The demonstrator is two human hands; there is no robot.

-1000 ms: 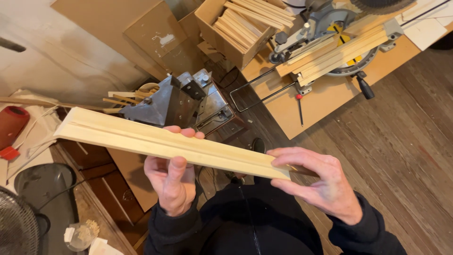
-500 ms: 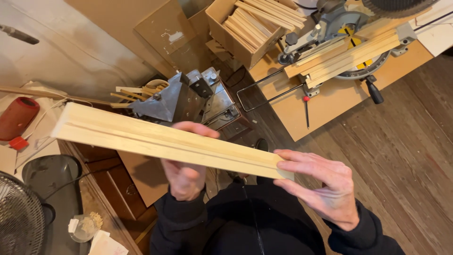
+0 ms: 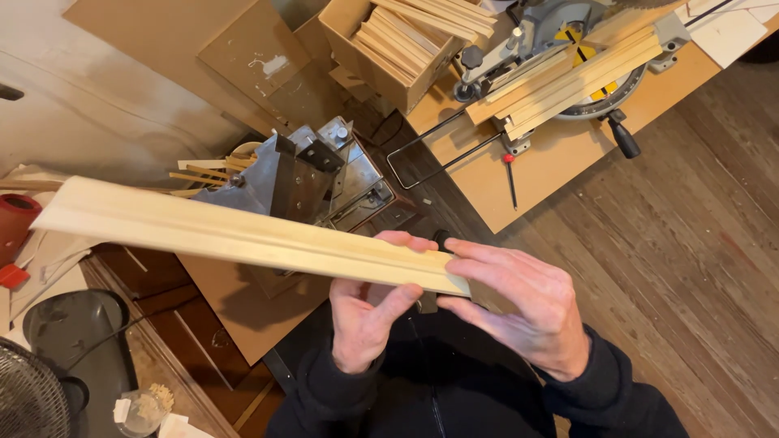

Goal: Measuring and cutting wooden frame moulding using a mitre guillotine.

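A miter saw sits on a tan desk at the upper right, with long pale wood strips laid across its base, and just left of it stands an open cardboard box packed with more wooden strips. Near the middle is a grey metal machine, with flat brown cardboard sheets behind it. At the lower left are a black fan and a red container, above a dark plank floor.
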